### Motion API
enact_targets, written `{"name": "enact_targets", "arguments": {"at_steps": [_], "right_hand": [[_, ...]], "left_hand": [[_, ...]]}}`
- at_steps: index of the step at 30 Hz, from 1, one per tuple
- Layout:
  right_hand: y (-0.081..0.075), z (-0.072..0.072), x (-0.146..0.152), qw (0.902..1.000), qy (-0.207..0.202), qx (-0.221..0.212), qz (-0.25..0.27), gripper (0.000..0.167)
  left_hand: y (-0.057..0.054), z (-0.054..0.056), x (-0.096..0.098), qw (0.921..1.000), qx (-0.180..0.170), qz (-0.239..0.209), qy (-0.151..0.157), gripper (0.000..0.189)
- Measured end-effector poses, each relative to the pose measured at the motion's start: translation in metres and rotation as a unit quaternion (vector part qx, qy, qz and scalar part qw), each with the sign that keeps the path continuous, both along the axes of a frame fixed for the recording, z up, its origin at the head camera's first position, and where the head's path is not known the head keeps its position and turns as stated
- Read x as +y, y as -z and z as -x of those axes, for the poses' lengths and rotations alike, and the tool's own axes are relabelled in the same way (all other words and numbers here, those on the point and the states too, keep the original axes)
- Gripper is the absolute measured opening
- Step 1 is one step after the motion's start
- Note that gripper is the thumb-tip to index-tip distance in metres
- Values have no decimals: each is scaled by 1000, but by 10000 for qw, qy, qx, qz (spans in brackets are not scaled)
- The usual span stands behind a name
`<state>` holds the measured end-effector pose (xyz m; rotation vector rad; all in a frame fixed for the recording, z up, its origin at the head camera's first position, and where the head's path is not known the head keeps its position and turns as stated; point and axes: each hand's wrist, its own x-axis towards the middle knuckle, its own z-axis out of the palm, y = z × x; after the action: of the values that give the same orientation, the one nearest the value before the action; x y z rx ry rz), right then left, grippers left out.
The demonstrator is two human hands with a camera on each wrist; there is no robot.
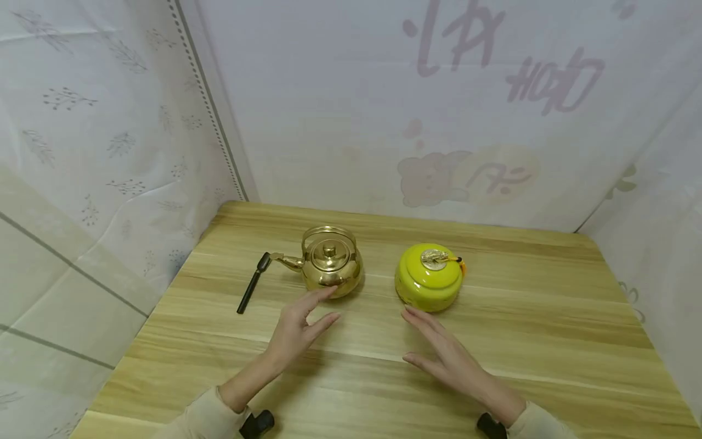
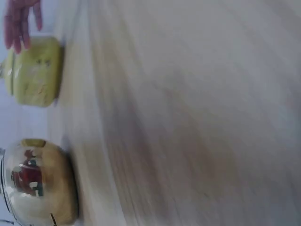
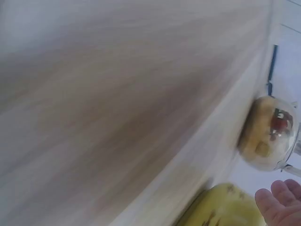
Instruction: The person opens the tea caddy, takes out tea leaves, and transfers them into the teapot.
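A shiny brass teapot [image 1: 329,268], its looped handle upright over a knobbed lid, stands on the wooden table. My left hand [image 1: 298,323] is just in front of it, fingers loosely extended and nothing held; whether the fingertips touch the teapot I cannot tell. To the right stands a lidded yellow jar [image 1: 428,286] with a decorated metal disc and a cord on top. Near its front side is my right hand [image 1: 446,360], fingers extended, thumb apart, holding nothing. In the left wrist view the right hand [image 2: 21,23] shows in front of the jar.
Left of the teapot, close to its spout, lies a slim black tool [image 1: 253,283] with a scoop-like end. Printed cloth [image 1: 329,110] hangs behind the wooden table [image 1: 548,329] and along both sides.
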<state>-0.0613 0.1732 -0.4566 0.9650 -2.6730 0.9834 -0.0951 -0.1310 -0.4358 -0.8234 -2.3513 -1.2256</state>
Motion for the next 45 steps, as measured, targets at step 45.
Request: {"name": "enact_targets", "arguments": {"at_steps": [45], "right_hand": [[-24, 92, -156, 9196, 1514, -1289, 3387, 38]], "left_hand": [[25, 73, -35, 8366, -3391, -3288, -2776, 52]]}}
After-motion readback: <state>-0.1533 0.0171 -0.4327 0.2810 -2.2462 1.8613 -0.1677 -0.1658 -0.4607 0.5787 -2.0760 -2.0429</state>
